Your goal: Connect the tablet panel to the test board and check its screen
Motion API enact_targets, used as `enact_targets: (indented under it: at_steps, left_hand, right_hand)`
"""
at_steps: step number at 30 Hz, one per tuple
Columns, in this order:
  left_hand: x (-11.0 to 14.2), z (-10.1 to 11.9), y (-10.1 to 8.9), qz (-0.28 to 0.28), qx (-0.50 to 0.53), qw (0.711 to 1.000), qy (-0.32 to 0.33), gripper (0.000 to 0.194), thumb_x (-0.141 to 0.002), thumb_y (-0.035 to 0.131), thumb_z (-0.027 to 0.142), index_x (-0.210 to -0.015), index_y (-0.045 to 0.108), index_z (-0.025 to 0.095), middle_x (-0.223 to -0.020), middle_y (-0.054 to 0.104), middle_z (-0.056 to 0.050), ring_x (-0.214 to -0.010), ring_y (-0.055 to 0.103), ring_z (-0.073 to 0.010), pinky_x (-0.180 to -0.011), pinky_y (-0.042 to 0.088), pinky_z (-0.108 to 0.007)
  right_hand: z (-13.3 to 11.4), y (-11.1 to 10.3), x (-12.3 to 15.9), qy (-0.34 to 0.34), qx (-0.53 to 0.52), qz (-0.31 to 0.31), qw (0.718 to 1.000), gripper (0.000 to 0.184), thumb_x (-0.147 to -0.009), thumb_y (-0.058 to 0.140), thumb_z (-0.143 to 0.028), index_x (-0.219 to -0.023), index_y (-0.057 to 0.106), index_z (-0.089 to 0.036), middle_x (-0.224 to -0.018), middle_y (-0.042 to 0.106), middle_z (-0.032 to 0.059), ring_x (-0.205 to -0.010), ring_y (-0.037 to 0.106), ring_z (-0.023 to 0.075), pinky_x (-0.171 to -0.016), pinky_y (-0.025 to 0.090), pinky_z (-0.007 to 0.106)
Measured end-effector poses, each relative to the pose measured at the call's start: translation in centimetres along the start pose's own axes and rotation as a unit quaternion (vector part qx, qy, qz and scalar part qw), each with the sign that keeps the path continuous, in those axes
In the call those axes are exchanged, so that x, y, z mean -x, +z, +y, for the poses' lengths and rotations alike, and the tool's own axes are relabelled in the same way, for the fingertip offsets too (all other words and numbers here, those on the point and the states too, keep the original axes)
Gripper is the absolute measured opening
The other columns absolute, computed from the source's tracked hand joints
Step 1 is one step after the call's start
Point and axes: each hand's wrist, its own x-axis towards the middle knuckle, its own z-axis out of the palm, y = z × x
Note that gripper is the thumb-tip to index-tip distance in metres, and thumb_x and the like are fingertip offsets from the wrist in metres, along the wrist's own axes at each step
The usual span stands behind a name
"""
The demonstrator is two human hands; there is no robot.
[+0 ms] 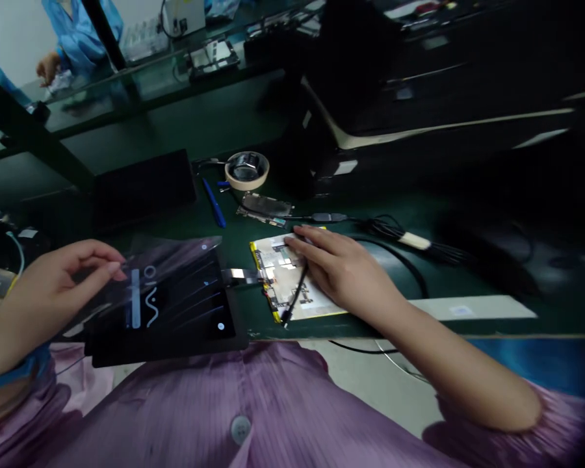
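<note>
A lit tablet screen (185, 312) lies at the bench's front edge, its display showing icons and a wavy line. Clear film (175, 250) lies loosely over its upper part. My left hand (63, 283) is closed at the film's left side, thumb and fingertips pinching it. A ribbon cable (244, 276) joins the screen to a circuit board on a pale, yellow-edged base (283, 273). Across this board my right hand (346, 270) rests with fingers stretched flat. From beneath the fingers comes a black cable (298, 292) with a small plug; my right thumb is hidden.
Behind the board are a bare circuit board (266, 207), a tape roll (247, 170) and a blue pen-like tool (214, 203). A dark panel (146, 185) lies back left. Bundled cable (390, 229) and a pale strip (472, 308) lie right. Another person's hand (49, 68) shows far left.
</note>
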Motion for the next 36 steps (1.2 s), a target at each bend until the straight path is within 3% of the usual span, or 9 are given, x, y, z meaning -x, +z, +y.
enact_targets:
  at_steps: [6,9,13,15,18,23,29,32,36]
  left_hand:
    - [0.9,1.1,-0.7,-0.043,0.058,0.997,0.007,0.021,-0.081,0.066,0.042,-0.089,0.07,0.022,-0.076,0.074,0.003,-0.067,0.067,-0.0095,-0.06,0.049,-0.013]
    - [1.5,0.8,-0.7,-0.049,0.086,0.995,0.014,0.017,-0.083,0.066,0.038,-0.088,0.07,0.023,-0.075,0.074,0.004,-0.067,0.068,-0.0092,-0.058,0.048,-0.013]
    - [2.0,1.3,-0.8,-0.022,0.055,0.997,0.04,0.016,-0.082,0.068,0.037,-0.086,0.071,0.023,-0.073,0.074,0.004,-0.068,0.068,-0.0102,-0.063,0.05,-0.015]
    - [2.6,1.3,-1.4,0.034,0.041,0.998,0.039,0.017,-0.082,0.07,0.038,-0.088,0.072,0.023,-0.073,0.073,0.005,-0.066,0.067,-0.0091,-0.063,0.05,-0.015]
    - [4.0,0.6,-2.2,0.162,0.058,0.985,0.001,0.017,-0.085,0.07,0.034,-0.096,0.071,0.022,-0.08,0.074,0.006,-0.073,0.068,-0.0082,-0.068,0.05,-0.014]
    - [5.9,-1.6,-2.3,0.269,0.135,0.953,-0.018,0.012,-0.087,0.069,0.027,-0.097,0.068,0.019,-0.081,0.074,0.004,-0.079,0.07,-0.0104,-0.073,0.054,-0.018]
    - [6.8,-2.6,-1.9,0.25,0.144,0.957,-0.04,0.012,-0.088,0.068,0.029,-0.097,0.067,0.021,-0.085,0.074,0.005,-0.083,0.07,-0.011,-0.078,0.056,-0.02]
    - [7.3,-3.3,-1.9,0.236,0.138,0.961,-0.036,0.013,-0.088,0.067,0.03,-0.099,0.068,0.023,-0.087,0.074,0.005,-0.083,0.07,-0.011,-0.078,0.056,-0.019]
    - [7.4,-3.5,-1.4,0.188,0.107,0.976,-0.014,0.014,-0.088,0.065,0.032,-0.099,0.068,0.025,-0.087,0.076,0.005,-0.081,0.071,-0.0111,-0.076,0.056,-0.018]
  right_hand:
    - [0.6,0.6,0.3,-0.006,-0.018,-0.001,1.0,0.035,-0.1,0.039,-0.021,-0.127,0.062,-0.015,-0.131,0.061,0.0196,-0.115,0.063,0.0362,-0.09,0.057,0.056]
    - [-0.1,-0.8,-0.3,-0.001,-0.043,0.014,0.999,0.034,-0.102,0.04,-0.023,-0.128,0.059,-0.015,-0.129,0.062,0.0189,-0.113,0.064,0.0351,-0.088,0.059,0.053]
    - [-3.9,-4.5,-2.7,0.027,-0.07,0.106,0.992,0.027,-0.098,0.048,-0.016,-0.122,0.06,-0.019,-0.124,0.065,0.0162,-0.112,0.065,0.0307,-0.092,0.057,0.046]
    - [-6.7,-5.6,-3.9,-0.074,-0.111,0.132,0.982,0.019,-0.096,0.051,-0.015,-0.11,0.063,-0.019,-0.115,0.068,0.0136,-0.106,0.067,0.0268,-0.091,0.057,0.043]
    - [-10.8,-4.8,-4.8,-0.2,-0.113,0.033,0.973,0.024,-0.101,0.047,-0.024,-0.105,0.068,-0.013,-0.119,0.068,0.0165,-0.115,0.063,0.0298,-0.099,0.053,0.051]
    - [-15.9,-0.8,-4.8,-0.142,-0.038,-0.037,0.988,0.039,-0.101,0.046,-0.029,-0.11,0.071,0.0,-0.135,0.056,0.0278,-0.132,0.048,0.0409,-0.105,0.046,0.059]
    - [-18.7,-1.5,-5.8,-0.288,-0.319,-0.166,0.887,0.03,-0.103,0.046,-0.026,-0.118,0.07,-0.014,-0.14,0.056,0.0134,-0.136,0.047,0.0245,-0.113,0.042,0.04]
    - [-17.7,-3.5,-6.3,-0.242,-0.386,-0.102,0.884,0.027,-0.102,0.045,-0.019,-0.113,0.068,-0.011,-0.118,0.07,0.0117,-0.119,0.061,0.0196,-0.103,0.052,0.034]
    - [-15.9,-6.1,-7.3,-0.085,-0.289,0.052,0.952,0.025,-0.094,0.053,-0.008,-0.112,0.065,-0.021,-0.105,0.073,0.0061,-0.103,0.068,0.0206,-0.09,0.059,0.035]
